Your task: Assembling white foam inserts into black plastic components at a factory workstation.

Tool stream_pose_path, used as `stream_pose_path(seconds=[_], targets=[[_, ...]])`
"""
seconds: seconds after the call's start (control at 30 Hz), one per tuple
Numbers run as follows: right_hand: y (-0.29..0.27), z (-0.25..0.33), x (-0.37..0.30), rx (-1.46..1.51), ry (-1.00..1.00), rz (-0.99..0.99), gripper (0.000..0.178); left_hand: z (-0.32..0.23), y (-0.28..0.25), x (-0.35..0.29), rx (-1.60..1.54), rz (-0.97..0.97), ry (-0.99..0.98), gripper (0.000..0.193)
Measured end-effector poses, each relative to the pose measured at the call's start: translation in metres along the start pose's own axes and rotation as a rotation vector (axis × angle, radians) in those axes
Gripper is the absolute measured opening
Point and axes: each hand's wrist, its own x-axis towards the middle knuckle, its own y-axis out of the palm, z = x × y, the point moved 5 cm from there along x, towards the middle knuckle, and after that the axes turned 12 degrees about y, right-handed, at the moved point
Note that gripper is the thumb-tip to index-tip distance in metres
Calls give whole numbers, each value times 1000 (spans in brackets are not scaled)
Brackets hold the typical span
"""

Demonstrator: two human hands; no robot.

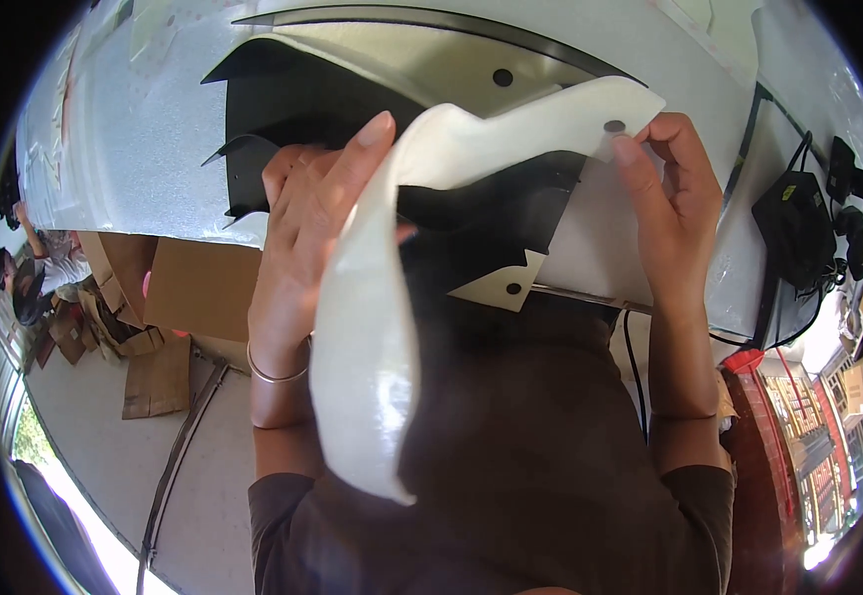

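A white, glossy, flexible sheet piece (367, 337) with a dark round dot near its right end curves through the middle of the view. My right hand (674, 188) pinches that end beside the dot between thumb and fingers. Lower down, the other end hangs loose in front of my dark shirt. My left hand (307, 213) has its fingers apart over the black sheet pieces (302, 94); the white piece crosses in front of it and hides part of the thumb side. Beneath lies a cream piece with a dark dot (451, 59), and a pale corner with another dot (514, 288) shows near the table edge.
The pieces lie on a light-coloured table (134, 149). At its right stands a black box-shaped device (794, 223) with cables. Cardboard boxes (203, 293) are below the table's left side. Another person (45, 263) is at the far left.
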Motion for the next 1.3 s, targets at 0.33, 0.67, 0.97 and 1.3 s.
stream_pose_path(seconds=[0.33,0.67,0.97,1.3], targets=[[-28,17,4,205,-115,21,11,-16,10,-6,-234,-163,-191,78],[-21,12,24,-93,-213,29,12,-37,-9,10,153,-150,-109,36],[-16,2,22,-115,-180,32,14,-42,3,22,329,-119,-94,42],[-12,0,23,-239,-165,2,15,-40,11,20,341,-101,-126,42]])
